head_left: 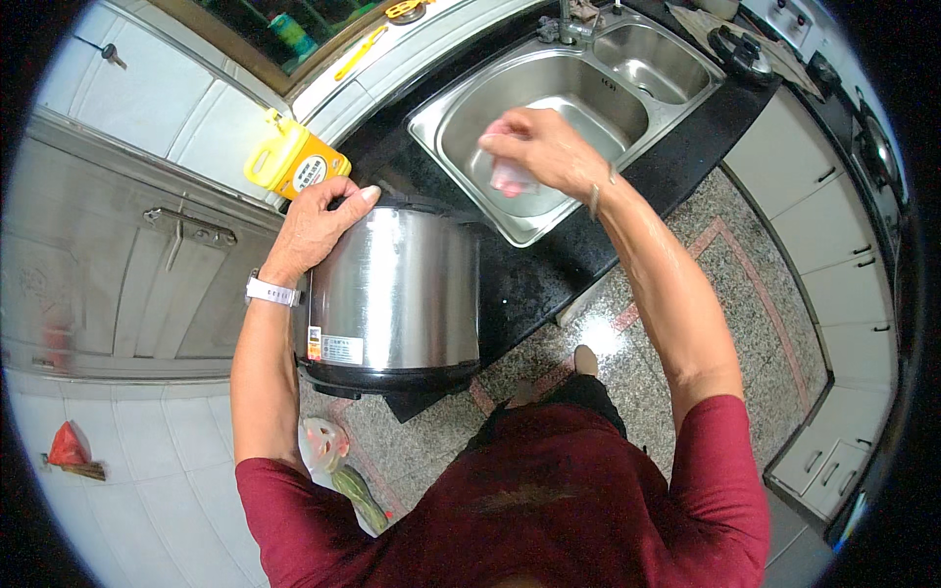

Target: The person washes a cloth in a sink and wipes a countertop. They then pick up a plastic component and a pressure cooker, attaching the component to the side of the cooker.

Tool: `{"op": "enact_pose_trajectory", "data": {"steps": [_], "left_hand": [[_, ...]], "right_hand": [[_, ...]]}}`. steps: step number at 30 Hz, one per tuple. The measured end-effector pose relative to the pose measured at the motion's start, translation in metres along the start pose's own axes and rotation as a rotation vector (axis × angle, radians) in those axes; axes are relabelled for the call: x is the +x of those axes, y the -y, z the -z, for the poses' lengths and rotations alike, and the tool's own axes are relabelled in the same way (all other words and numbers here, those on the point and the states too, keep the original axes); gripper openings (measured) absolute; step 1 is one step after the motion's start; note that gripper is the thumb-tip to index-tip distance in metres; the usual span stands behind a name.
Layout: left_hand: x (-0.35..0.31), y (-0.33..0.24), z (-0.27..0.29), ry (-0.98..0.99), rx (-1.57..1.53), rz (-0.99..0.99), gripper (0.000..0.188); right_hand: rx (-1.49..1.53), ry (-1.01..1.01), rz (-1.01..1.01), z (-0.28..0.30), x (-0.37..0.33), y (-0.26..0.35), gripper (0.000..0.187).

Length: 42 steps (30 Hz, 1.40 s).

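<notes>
A silver electric cooker (397,289) with a black base is on the black counter, its steel side wall facing up and its base toward me. Its position looks tipped or laid over; the opening is hidden. My left hand (325,218) grips the cooker's far rim at the left, thumb and fingers bent over the edge. Above the large sink basin, my right hand (549,147) is closed on a bunched pink and white cloth (513,178), slightly blurred by motion. The stainless double sink (431,122) lies just beyond and right of the cooker.
A yellow jug (277,157) stands against the wall behind my left hand. The faucet (576,29) is at the sink's back. A black lid (742,54) sits at the far right of the counter. On the floor, a long green gourd (359,498) lies near a plastic bag (323,443).
</notes>
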<state>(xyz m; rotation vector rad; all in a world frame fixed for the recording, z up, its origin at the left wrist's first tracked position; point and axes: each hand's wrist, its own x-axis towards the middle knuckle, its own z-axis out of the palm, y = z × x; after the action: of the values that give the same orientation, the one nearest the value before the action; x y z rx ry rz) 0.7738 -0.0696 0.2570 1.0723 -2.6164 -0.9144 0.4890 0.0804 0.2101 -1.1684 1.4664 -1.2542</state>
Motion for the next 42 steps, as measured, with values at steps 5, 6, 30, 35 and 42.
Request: {"op": "enact_pose_trajectory", "data": {"steps": [5, 6, 30, 35, 42], "left_hand": [[-0.002, 0.011, 0.002, -0.089, -0.076, 0.037, 0.05], [-0.004, 0.015, 0.002, -0.098, -0.072, 0.048, 0.05], [-0.007, 0.019, -0.001, -0.161, 0.008, 0.036, 0.059], [-0.01, 0.015, 0.0, -0.18, 0.011, 0.0, 0.059], [-0.011, 0.011, 0.0, -0.185, 0.068, -0.004, 0.062]], "right_hand": [[-0.03, -0.426, 0.138, -0.022, -0.022, -0.034, 0.036], [-0.101, -0.503, 0.221, -0.031, -0.022, -0.037, 0.037], [-0.454, -0.47, 0.483, -0.142, -0.065, -0.018, 0.037], [-0.305, -0.443, 0.411, -0.139, -0.067, -0.019, 0.041], [-0.314, -0.441, 0.267, -0.144, -0.074, 0.0, 0.049]]}}
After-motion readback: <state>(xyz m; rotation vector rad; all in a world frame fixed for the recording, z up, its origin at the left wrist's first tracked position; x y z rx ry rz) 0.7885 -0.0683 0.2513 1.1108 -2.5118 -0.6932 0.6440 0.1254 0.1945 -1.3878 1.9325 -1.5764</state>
